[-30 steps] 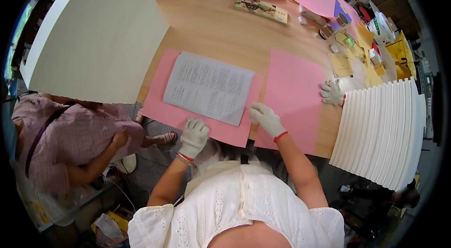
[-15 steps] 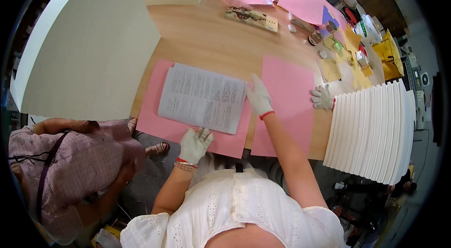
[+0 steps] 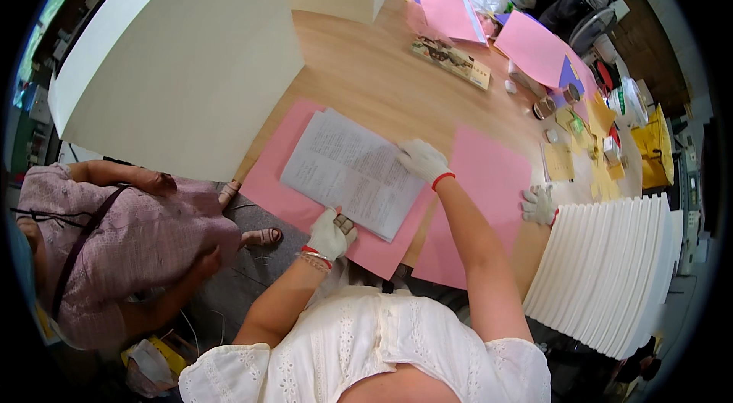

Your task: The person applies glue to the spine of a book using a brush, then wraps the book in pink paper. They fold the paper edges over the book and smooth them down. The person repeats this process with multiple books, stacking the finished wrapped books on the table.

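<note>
Printed sheets in a stack lie on a pink card on the table. My right hand, in a white knit glove with a red cuff, rests on their upper right edge, fingers stretched over the paper. At the near edge of the card is my left hand, gloved too, with curled fingers that show brownish patches. Whether it holds anything, I cannot make out. A second pink card lies beyond my right forearm. Another white glove with a red cuff sits beside it; any arm behind it is hidden.
Tall cream boards stand at the left. A ridged white stack overhangs the right. Farther back lie a long printed box, pink folders, small jars and yellow papers. A person in pink clothing is close at my left.
The view has turned and shifted. My right hand has come in over the sheets' edge from beside it. My left hand's fingers, laid out before, are now curled.
</note>
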